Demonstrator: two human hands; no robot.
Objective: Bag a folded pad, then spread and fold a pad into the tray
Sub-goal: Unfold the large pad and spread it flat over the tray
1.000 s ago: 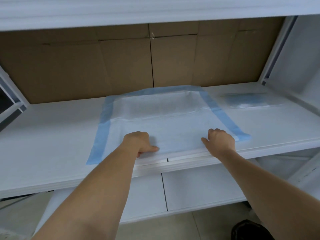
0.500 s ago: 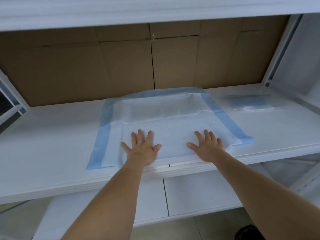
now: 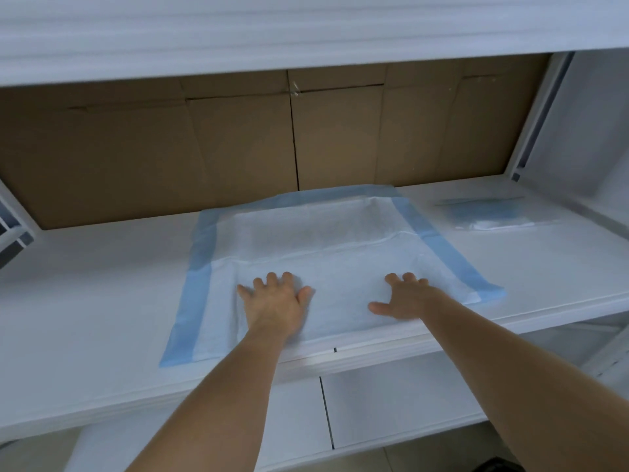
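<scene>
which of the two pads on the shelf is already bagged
The folded pad at the far right, inside clear plastic. The spread pad lies unbagged under both hands.

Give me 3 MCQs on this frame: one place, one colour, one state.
1. Where does the bagged pad lie?
A. Right of the spread pad
B. On the spread pad
C. On the floor

2. What colour is the spread pad's border?
A. Green
B. Blue
C. Red

3. How are the hands set?
A. Both fists
B. Pinching one corner
C. Both flat, fingers spread

Key: 1 A, it sits apart on the shelf to the right. 2 B, blue strips edge it. 3 C, left hand and right hand press palms down on it.
</scene>
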